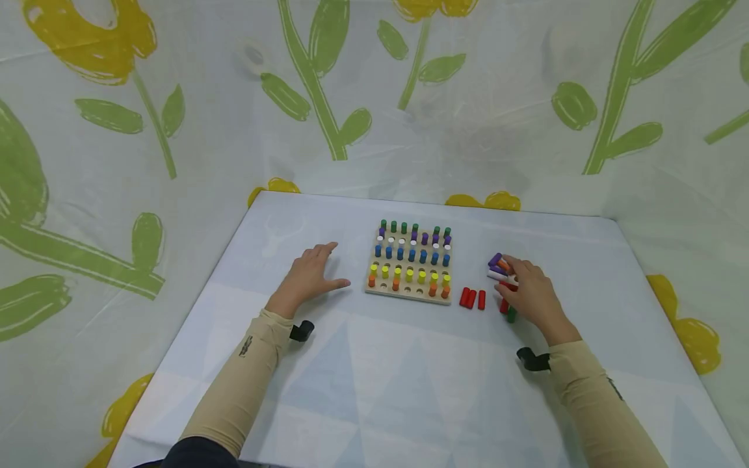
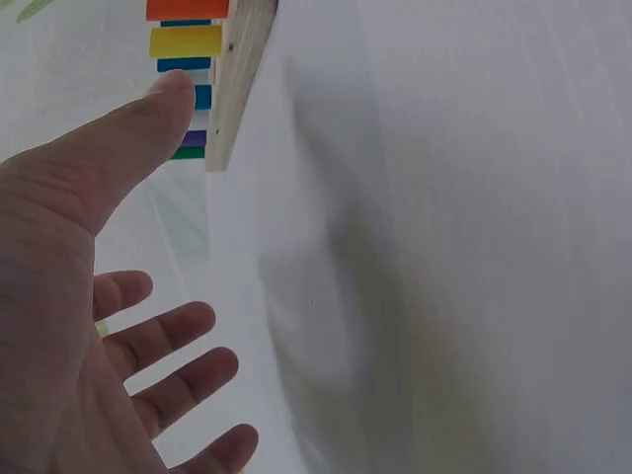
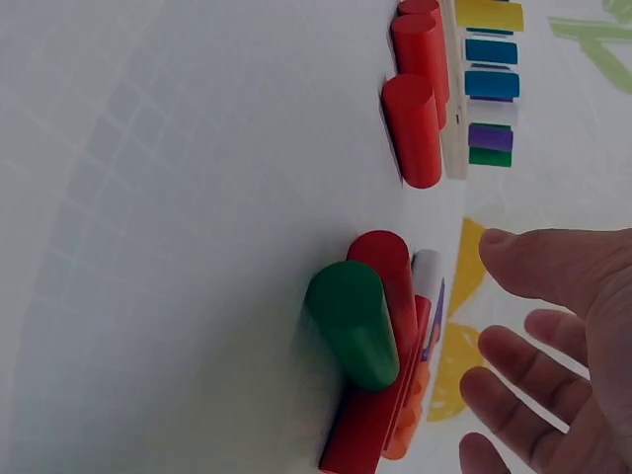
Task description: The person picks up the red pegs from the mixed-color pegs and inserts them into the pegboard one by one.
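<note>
Wooden pegboard (image 1: 409, 297), with its coloured pegs (image 1: 409, 276) upright in rows: only the head view shows it whole, between my two hands. Three red pegs (image 1: 471, 299) lie between it and my right hand (image 1: 534, 296), long axes running away from me. That hand is over loose pegs (image 1: 497, 275), partly covering them. From the left wrist, my left hand (image 2: 59, 267) is spread wide, holding nothing, the pegboard beyond its thumb (image 2: 128, 143). From the right wrist, a green peg (image 3: 354, 326) overlaps a red one (image 3: 383, 252), round end facing me; my right hand is loosely spread and empty.
</note>
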A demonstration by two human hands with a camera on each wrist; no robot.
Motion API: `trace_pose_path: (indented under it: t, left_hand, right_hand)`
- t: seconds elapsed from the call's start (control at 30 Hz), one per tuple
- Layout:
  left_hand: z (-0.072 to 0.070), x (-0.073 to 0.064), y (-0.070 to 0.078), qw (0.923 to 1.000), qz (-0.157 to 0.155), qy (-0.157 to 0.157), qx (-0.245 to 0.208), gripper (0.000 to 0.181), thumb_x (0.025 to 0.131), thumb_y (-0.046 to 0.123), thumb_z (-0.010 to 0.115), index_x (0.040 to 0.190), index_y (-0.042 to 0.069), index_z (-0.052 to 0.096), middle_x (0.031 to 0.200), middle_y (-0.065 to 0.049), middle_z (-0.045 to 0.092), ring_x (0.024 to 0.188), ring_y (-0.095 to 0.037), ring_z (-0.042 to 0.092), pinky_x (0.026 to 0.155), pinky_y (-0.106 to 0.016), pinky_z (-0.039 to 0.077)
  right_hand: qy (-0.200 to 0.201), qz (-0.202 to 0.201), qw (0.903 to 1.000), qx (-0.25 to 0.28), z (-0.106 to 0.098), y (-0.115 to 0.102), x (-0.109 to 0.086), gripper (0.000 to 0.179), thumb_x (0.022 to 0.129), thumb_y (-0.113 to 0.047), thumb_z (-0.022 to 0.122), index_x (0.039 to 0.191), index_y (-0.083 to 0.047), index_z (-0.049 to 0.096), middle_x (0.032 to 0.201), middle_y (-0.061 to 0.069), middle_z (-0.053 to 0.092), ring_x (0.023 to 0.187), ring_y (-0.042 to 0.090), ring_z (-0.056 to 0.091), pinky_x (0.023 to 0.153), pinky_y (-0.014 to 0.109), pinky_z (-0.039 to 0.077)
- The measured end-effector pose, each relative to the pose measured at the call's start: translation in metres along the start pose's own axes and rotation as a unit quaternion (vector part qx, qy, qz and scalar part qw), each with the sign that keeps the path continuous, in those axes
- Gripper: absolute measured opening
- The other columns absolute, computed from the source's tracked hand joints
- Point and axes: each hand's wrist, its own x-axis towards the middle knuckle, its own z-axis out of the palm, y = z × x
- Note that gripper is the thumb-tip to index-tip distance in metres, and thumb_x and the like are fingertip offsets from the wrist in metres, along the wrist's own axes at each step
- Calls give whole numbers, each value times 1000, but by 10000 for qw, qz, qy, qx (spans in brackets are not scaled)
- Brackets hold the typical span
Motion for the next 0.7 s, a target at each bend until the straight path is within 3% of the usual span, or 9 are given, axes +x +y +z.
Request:
trace_pose_path:
  t: [0.27, 0.43, 0.7]
  left_hand:
    - [4, 3, 2, 9978, 92, -152, -634, 103, 82, 56, 80, 159, 11, 29, 152, -15, 46, 138, -36, 41, 114, -57, 36]
    - [4, 5, 5, 9977, 107, -250, -626, 103, 81, 55, 82, 159, 12, 30, 152, -15, 46, 138, -36, 41, 114, -56, 37]
    - [8, 7, 7, 9968, 189, -405, -664, 105, 81, 53, 83, 160, 10, 28, 157, -17, 40, 143, -38, 36, 117, -56, 33]
  right_hand:
    - [-12, -7, 10000, -13, 2, -3, 1, 73, 96, -22, 71, 154, 0, 34, 137, 28, 48, 123, 47, 45, 105, 69, 39]
    - [-19, -83, 9999, 90, 4, -5, 2, 74, 96, -23, 71, 155, 0, 34, 138, 28, 48, 121, 45, 45, 105, 68, 40]
    - [-93, -61, 9999, 101, 7, -14, 5, 76, 95, -24, 72, 157, -2, 33, 145, 28, 45, 133, 47, 40, 109, 69, 36]
